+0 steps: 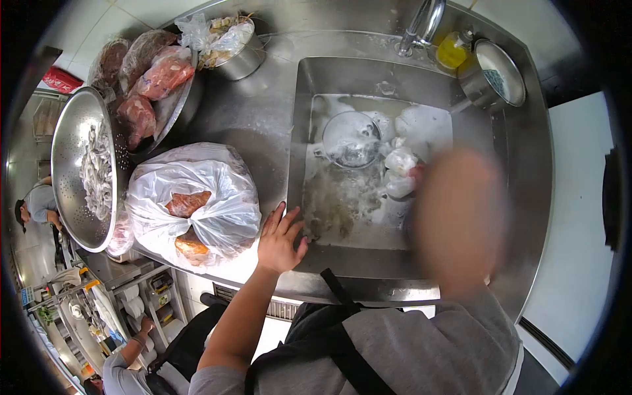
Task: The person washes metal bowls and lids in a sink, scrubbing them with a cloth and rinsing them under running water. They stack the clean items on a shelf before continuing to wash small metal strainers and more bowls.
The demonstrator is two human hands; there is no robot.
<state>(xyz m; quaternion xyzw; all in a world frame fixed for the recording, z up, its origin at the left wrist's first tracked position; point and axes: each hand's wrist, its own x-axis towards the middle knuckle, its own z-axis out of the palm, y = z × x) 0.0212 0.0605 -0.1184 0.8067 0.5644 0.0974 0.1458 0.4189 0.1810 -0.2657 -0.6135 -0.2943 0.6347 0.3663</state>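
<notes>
My left hand lies with fingers spread on the steel rim between the counter and the sink. To its left is a knotted translucent plastic bag with orange-brown pieces showing through. On the other side, my right arm reaches into the sink under a heavy blur. Its hand is mostly hidden, near a white plastic bag wet with foam; whether the fingers grip it cannot be made out. Cloudy, foamy water fills the basin, and a round clear or metal vessel stands half sunk in it.
A colander of greyish seafood-like pieces leans at the left. Behind it, a metal bowl holds bagged meat. A steel pot, a faucet, a yellow soap bottle and another pot line the back. Two people are at the lower left.
</notes>
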